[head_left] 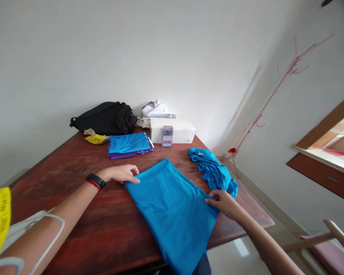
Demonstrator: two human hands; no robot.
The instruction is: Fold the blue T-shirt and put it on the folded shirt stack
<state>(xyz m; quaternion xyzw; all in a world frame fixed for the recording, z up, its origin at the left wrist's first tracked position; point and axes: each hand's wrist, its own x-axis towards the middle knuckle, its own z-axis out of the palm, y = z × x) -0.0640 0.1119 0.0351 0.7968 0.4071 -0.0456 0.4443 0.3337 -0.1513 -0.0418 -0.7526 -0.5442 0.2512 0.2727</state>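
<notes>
A blue cloth (174, 210), partly folded, lies across the table's front edge, and its near end hangs over. At its upper left corner my left hand (122, 173) grips the fabric between thumb and fingers. My right hand (222, 202) pinches the right edge of the same cloth. Just beyond the right hand lies a crumpled blue cloth (212, 168). Farther back, a folded blue cloth (129, 143) rests on top of folded purple fabric (130, 154).
On the reddish-brown table (103, 221), a black bag (103, 116), a white box (183, 131), a small box (167, 136) and a yellow item (96, 139) stand at the back. A pink coat rack (275, 91) is at the right, near a chair (318, 240).
</notes>
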